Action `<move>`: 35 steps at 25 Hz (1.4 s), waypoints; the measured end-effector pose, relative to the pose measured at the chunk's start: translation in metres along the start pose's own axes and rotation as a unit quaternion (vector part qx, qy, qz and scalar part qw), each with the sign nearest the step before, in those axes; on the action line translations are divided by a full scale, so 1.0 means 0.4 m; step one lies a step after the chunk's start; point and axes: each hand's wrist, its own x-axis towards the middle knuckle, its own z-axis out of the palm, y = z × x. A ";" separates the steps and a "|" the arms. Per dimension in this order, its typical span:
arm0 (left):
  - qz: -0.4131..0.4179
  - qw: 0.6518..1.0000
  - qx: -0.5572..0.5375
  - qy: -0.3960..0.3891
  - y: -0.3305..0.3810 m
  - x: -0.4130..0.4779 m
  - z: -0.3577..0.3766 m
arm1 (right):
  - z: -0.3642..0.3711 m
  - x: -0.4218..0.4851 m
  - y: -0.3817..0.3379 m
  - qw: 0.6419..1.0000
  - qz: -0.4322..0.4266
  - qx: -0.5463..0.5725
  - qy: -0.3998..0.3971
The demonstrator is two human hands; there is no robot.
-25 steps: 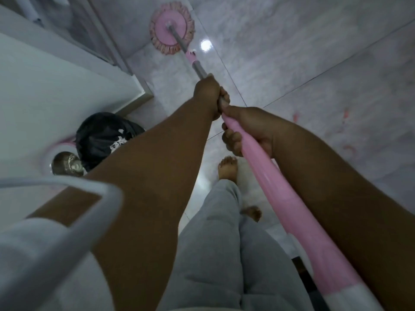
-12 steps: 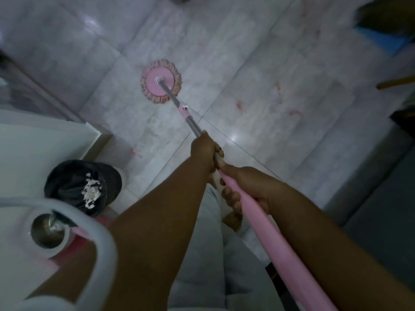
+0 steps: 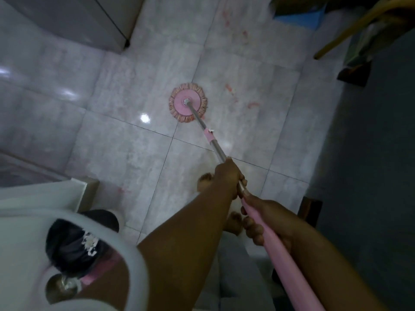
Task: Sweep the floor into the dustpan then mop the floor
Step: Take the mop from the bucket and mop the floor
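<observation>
A round pink mop head lies flat on the pale tiled floor near the middle of the view. Its metal and pink handle runs down to the lower right. My left hand grips the metal part of the handle. Just behind it my right hand grips the thick pink part of the handle. Pink smears mark the tiles to the right of the mop head.
A black-lined bin with white scraps stands at lower left, beside a pink mop bucket with a metal basket. A white counter edge is at left, a cabinet corner at top, a dark wall at right, a wooden stick at top right. My bare feet stand below my hands.
The mop head has swept from the far left of the floor toward the middle, nearer the pink smears. My view has turned right; both hands keep their grip on the handle.
</observation>
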 end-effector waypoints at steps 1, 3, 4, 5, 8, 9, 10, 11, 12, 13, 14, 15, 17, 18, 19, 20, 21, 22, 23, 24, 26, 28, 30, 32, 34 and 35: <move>0.005 1.000 0.010 0.005 0.011 0.010 0.006 | -0.004 0.009 -0.013 1.000 0.002 0.003 -0.006; 0.013 1.000 0.027 0.003 0.054 0.035 0.019 | -0.008 0.035 -0.051 1.000 0.000 0.020 -0.008; 0.016 0.999 0.029 -0.001 0.085 0.051 0.027 | -0.006 0.052 -0.078 1.000 -0.001 0.028 -0.005; 0.019 0.999 0.030 -0.004 0.124 0.070 0.034 | -0.004 0.069 -0.113 0.999 -0.001 0.034 -0.004; 0.029 0.998 0.051 -0.009 0.267 0.131 0.066 | 0.012 0.121 -0.256 0.999 -0.005 0.051 -0.002; 0.035 0.998 0.059 -0.017 0.329 0.154 0.080 | 0.018 0.141 -0.316 0.998 -0.006 0.060 -0.004; 0.043 0.997 0.064 -0.026 0.392 0.176 0.094 | 0.025 0.160 -0.375 0.997 -0.011 0.073 -0.007; 0.054 0.995 0.072 -0.031 0.457 0.201 0.106 | 0.034 0.180 -0.436 0.996 -0.018 0.085 -0.008; 0.066 0.994 0.084 -0.034 0.537 0.233 0.119 | 0.047 0.209 -0.511 0.995 -0.025 0.096 -0.009; 0.076 0.992 0.095 -0.033 0.615 0.264 0.130 | 0.062 0.236 -0.584 0.994 -0.031 0.104 -0.010; 0.085 0.990 0.104 -0.034 0.693 0.292 0.141 | 0.080 0.261 -0.659 0.993 -0.038 0.113 -0.010; 0.091 0.989 0.110 -0.040 0.770 0.315 0.154 | 0.095 0.284 -0.730 0.991 -0.048 0.126 -0.011; 0.101 0.987 0.113 -0.052 0.912 0.349 0.185 | 0.118 0.324 -0.862 0.987 -0.068 0.146 -0.014; 0.106 0.987 0.107 -0.054 0.969 0.361 0.199 | 0.125 0.339 -0.918 0.986 -0.076 0.146 -0.014; 0.109 0.987 0.100 -0.055 1.015 0.370 0.214 | 0.128 0.348 -0.966 0.986 -0.082 0.143 -0.014; 0.112 0.987 0.097 -0.058 1.056 0.378 0.228 | 0.129 0.357 -1.010 0.986 -0.085 0.142 -0.016; 0.112 0.987 0.096 -0.061 1.085 0.385 0.241 | 0.127 0.363 -1.042 0.986 -0.086 0.143 -0.018; 0.110 0.987 0.096 -0.062 1.104 0.390 0.251 | 0.124 0.368 -1.065 0.986 -0.086 0.144 -0.019; 0.109 0.987 0.097 -0.062 1.114 0.394 0.257 | 0.120 0.372 -1.078 0.986 -0.085 0.143 -0.020; 0.108 0.987 0.099 -0.063 1.119 0.397 0.258 | 0.120 0.374 -1.083 0.986 -0.083 0.144 -0.022; 0.112 0.986 0.106 -0.065 1.112 0.396 0.253 | 0.126 0.376 -1.071 0.985 -0.084 0.150 -0.026; 0.118 0.984 0.118 -0.062 1.093 0.389 0.240 | 0.136 0.378 -1.043 0.983 -0.096 0.155 -0.027; 0.123 0.982 0.133 -0.060 1.049 0.377 0.224 | 0.144 0.369 -0.991 0.980 -0.101 0.167 -0.026; 0.124 0.978 0.156 -0.068 0.983 0.349 0.208 | 0.144 0.350 -0.915 0.978 -0.100 0.182 -0.029; 0.112 0.976 0.167 -0.081 0.893 0.315 0.191 | 0.142 0.320 -0.822 0.975 -0.098 0.200 -0.025; 0.105 0.976 0.169 -0.091 0.845 0.301 0.184 | 0.140 0.299 -0.771 0.972 -0.098 0.212 -0.022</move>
